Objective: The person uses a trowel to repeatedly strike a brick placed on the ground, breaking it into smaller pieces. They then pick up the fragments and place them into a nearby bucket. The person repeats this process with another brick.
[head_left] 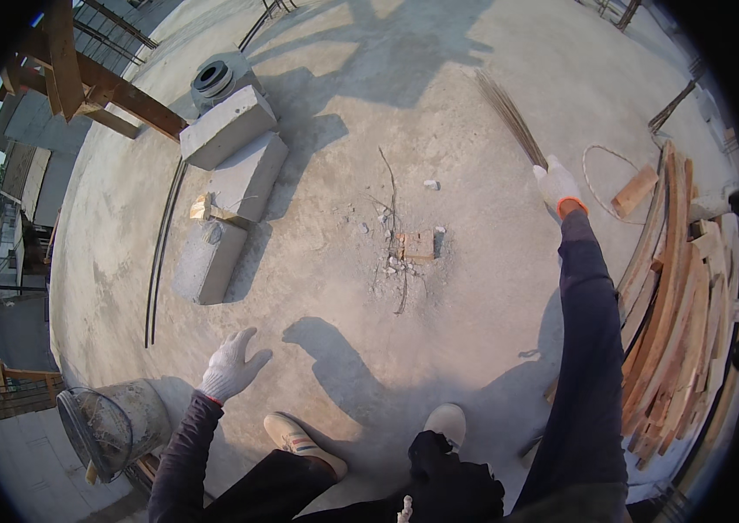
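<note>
My right hand, in a white knit glove with an orange cuff, is closed round the near end of a stick broom. The broom's thin brown sticks point away and to the left, over the concrete floor. My left hand, gloved too, hangs above the floor with its fingers apart and nothing in it. Between and beyond the hands, a reddish brick piece sits among grey crumbs and chips. A thin bent wire runs beside it. One pale chip lies a little farther off.
Grey blocks and a dark round-mouthed container stand at left, near wooden beams and two dark rods. A dirty bucket is at lower left. Timber planks are piled at right, beside a rope loop.
</note>
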Demonstrator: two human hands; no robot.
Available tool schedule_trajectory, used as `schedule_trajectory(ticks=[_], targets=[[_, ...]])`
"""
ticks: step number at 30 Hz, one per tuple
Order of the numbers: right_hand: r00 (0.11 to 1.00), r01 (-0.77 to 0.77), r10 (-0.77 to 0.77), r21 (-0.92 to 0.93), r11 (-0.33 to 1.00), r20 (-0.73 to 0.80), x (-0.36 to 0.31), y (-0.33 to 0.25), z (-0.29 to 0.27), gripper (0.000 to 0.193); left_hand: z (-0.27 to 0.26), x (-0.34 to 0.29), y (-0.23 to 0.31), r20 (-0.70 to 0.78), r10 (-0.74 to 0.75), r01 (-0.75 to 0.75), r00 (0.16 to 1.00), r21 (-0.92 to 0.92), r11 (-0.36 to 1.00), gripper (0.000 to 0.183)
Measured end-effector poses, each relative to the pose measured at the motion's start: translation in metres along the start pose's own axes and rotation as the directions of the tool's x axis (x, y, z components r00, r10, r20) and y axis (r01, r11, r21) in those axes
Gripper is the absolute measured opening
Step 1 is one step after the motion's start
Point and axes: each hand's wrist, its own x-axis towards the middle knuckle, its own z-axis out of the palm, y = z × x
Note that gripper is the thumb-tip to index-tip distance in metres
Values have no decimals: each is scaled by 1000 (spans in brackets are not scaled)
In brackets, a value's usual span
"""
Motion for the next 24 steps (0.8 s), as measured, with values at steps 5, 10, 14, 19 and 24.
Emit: schedule_trajectory(ticks=[5,10,14,19,24], targets=[[927,286,-262,-55,957,268,-12,-20,76,53,67,153,72,-341,-128,51,932,-226,973,84],[774,550,-507,-5,835,379,-108,1,62,44,97,176,147,-335,34,-98,942,-176,980,85],[757,609,-594,37,792,273,-169,36,-1,39,74,128,127,-243,245,-273,939,-88,958,79],[904,366,-344,-42,930,252,-174,58,-22,37,39,18,40,95,201,-207,975,59,977,70],[858,468,-476,88,879,191,-209,84,-5,39,14,-115,-35,283,-159,161,946,17,987,65]])
